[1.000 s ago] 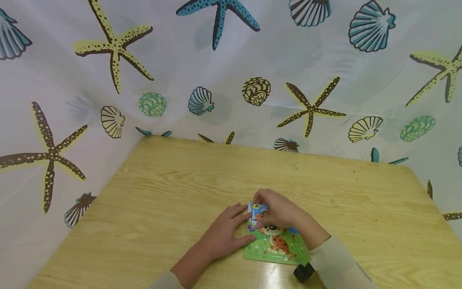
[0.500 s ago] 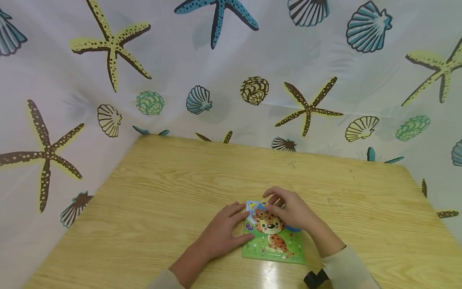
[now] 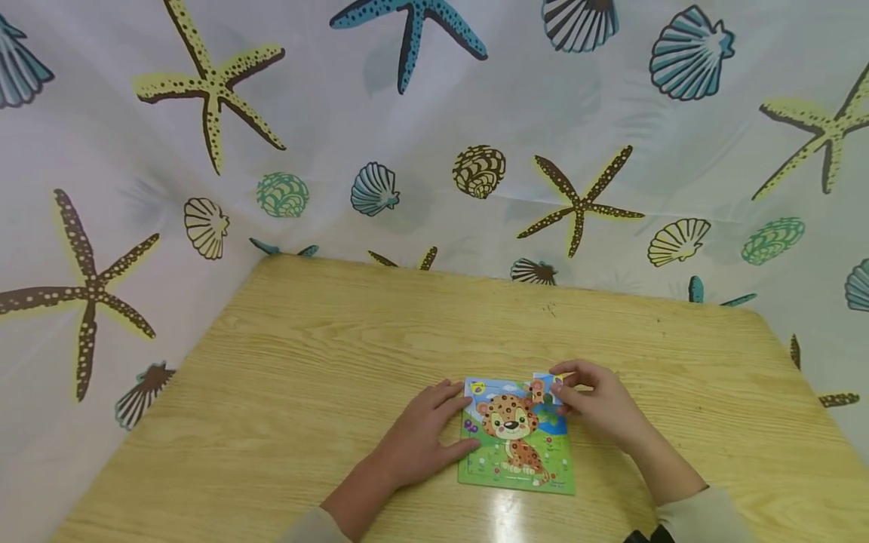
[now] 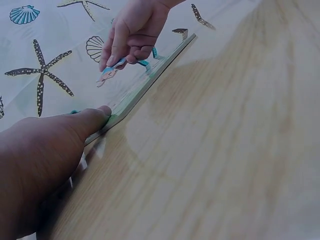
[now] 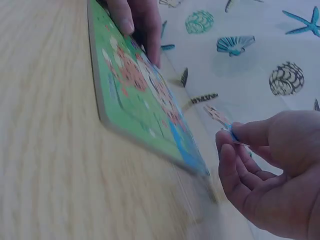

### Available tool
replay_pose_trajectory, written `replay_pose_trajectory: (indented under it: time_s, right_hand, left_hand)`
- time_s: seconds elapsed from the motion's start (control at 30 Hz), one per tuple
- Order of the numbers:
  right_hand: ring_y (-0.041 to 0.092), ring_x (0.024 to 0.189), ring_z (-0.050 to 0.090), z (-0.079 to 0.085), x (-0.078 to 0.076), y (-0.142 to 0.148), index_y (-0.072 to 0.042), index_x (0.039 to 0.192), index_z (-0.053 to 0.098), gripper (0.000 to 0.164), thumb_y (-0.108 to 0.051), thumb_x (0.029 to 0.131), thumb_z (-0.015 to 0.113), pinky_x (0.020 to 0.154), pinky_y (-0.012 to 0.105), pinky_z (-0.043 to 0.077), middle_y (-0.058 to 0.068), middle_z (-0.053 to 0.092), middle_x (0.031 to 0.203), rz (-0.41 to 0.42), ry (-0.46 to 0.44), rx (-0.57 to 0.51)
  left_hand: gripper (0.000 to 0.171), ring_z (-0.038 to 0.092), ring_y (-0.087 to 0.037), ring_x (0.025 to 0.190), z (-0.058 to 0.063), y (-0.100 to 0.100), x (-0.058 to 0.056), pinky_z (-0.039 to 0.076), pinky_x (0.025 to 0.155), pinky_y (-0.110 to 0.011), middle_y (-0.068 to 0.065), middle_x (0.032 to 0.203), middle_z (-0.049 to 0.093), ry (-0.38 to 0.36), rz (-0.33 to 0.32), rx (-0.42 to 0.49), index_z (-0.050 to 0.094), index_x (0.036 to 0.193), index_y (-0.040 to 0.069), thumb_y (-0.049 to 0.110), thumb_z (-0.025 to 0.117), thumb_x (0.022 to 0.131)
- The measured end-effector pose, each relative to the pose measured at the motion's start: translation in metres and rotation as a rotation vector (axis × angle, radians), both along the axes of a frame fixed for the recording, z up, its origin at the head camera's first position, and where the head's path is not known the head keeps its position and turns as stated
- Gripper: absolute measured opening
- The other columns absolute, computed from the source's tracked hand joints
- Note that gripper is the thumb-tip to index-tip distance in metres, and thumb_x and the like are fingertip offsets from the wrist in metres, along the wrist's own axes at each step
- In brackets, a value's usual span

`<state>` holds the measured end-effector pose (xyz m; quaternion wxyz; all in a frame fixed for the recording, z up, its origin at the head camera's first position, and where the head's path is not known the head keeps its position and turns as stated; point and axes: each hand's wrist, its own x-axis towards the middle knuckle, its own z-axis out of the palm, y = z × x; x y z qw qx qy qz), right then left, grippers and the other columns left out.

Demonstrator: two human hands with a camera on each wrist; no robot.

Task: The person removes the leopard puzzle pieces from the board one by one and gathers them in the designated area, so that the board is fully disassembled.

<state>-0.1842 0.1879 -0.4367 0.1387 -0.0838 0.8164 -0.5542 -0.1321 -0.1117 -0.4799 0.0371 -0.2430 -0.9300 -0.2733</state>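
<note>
A square jigsaw puzzle (image 3: 489,471) with a spotted leopard cub on green and blue lies on the table. My left hand (image 3: 424,437) rests along its left side, fingers spread, thumb and fingertips on the edge. In the left wrist view that thumb (image 4: 92,120) presses on the puzzle's rim. Over the puzzle's upper right corner, my right hand (image 3: 597,400) pinches a puzzle piece (image 3: 541,388) printed with blue and an orange spotted ear. The right wrist view shows the puzzle piece (image 5: 216,115) raised between thumb and fingertips, apart from the board.
The wooden table (image 3: 326,339) stretches around the puzzle on all sides. A white cloth (image 3: 434,113) printed with starfish and shells hangs behind it and along the sides. A black strap-like object (image 3: 652,535) shows by the right sleeve.
My right hand has moved from the puzzle's upper left corner across to its upper right, pinching the puzzle piece there now. The left hand stays at the left edge.
</note>
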Motion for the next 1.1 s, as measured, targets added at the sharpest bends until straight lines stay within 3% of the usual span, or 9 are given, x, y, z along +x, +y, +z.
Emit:
replay_pose_trajectory:
  time_s: [0.23,0.43,0.57,0.67,0.73,0.9,1.1]
  right_hand:
    - [0.017,0.079,0.067,-0.007,-0.003,0.031,0.000,0.128,0.058,0.042,-0.022,0.094,0.071,0.071,0.029,0.059,0.010,0.061,0.096,-0.074,-0.031,0.076]
    - [0.016,0.074,0.063,-0.012,-0.005,0.043,0.000,0.123,0.059,0.039,-0.021,0.093,0.073,0.065,0.026,0.057,0.008,0.058,0.090,-0.118,-0.023,0.177]
    - [0.019,0.077,0.062,-0.008,-0.001,0.042,-0.002,0.115,0.064,0.036,-0.027,0.091,0.075,0.066,0.031,0.052,0.010,0.063,0.092,-0.131,0.076,0.383]
    - [0.026,0.088,0.064,-0.005,0.003,0.040,-0.003,0.107,0.069,0.035,-0.032,0.088,0.077,0.075,0.041,0.052,0.014,0.068,0.097,-0.136,0.184,0.533]
    - [0.030,0.093,0.064,-0.004,0.003,0.039,-0.003,0.103,0.070,0.033,-0.031,0.087,0.078,0.080,0.047,0.051,0.015,0.070,0.099,-0.133,0.228,0.576]
    - [0.023,0.088,0.064,-0.005,0.001,0.039,-0.004,0.104,0.070,0.034,-0.034,0.089,0.076,0.077,0.040,0.052,0.010,0.070,0.095,-0.116,0.216,0.567]
    - [0.016,0.070,0.063,-0.005,-0.004,0.039,-0.001,0.125,0.062,0.046,-0.028,0.090,0.076,0.063,0.029,0.054,0.011,0.063,0.097,-0.129,0.086,0.365]
  left_hand:
    - [0.068,0.035,-0.029,0.148,0.001,0.000,0.000,0.025,0.122,-0.049,-0.006,0.157,0.043,-0.011,0.000,-0.039,0.052,0.145,0.014,0.055,0.064,0.092]
    - [0.066,0.037,-0.028,0.147,0.000,0.000,-0.001,0.028,0.121,-0.048,-0.005,0.156,0.044,0.049,0.001,-0.114,0.051,0.147,0.016,0.056,0.059,0.095]
    - [0.065,0.037,-0.028,0.147,0.000,0.000,0.000,0.027,0.121,-0.047,-0.005,0.157,0.044,0.064,-0.004,-0.123,0.050,0.148,0.017,0.055,0.058,0.096]
    - [0.065,0.037,-0.028,0.147,0.000,0.001,0.001,0.027,0.121,-0.046,-0.005,0.157,0.044,0.068,-0.003,-0.118,0.050,0.147,0.017,0.055,0.059,0.096]
    - [0.065,0.037,-0.027,0.147,-0.001,0.001,0.001,0.027,0.121,-0.046,-0.005,0.157,0.044,0.069,0.001,-0.115,0.050,0.148,0.017,0.055,0.059,0.096]
    - [0.063,0.038,-0.027,0.147,-0.001,0.001,0.001,0.028,0.121,-0.046,-0.005,0.156,0.044,0.065,0.014,-0.105,0.050,0.147,0.017,0.054,0.058,0.097]
    - [0.062,0.037,-0.027,0.147,-0.001,0.002,0.000,0.027,0.122,-0.046,-0.005,0.156,0.044,0.055,0.016,-0.099,0.051,0.147,0.017,0.053,0.058,0.097]
